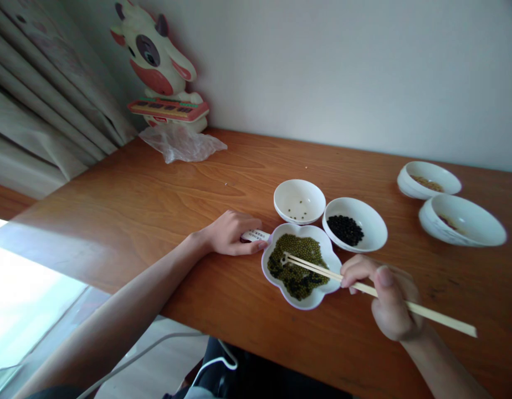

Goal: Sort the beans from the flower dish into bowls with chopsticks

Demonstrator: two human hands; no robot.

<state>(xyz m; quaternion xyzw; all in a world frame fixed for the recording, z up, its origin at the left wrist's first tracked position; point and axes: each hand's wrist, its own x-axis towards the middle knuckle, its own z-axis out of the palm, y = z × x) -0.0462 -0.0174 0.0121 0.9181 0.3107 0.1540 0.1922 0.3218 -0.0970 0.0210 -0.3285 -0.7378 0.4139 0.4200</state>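
Note:
A flower-shaped dish (pixel 331 255) with a pale purple rim holds green mung beans (pixel 301 249) mixed with black beans, the dark ones mostly toward the near side. My left hand (pixel 233 233) is closed at its left edge around a part bearing a white printed label (pixel 256 235), thumb against the rim. In my right hand (pixel 389 293) is a pair of wooden chopsticks (pixel 439 316), their tips down among the beans. Whether a bean is between the tips, I cannot tell. Behind the dish stand a white bowl (pixel 300 194) with several green beans and another bowl (pixel 374 230) with black beans.
Two more white bowls, a rear one (pixel 445 174) and a nearer one (pixel 476 221), stand at the right with small contents. A cow-shaped toy keyboard (pixel 168 111) and a clear plastic bag (pixel 183 145) are at the back left. A cable (pixel 156 341) hangs below the table's front edge.

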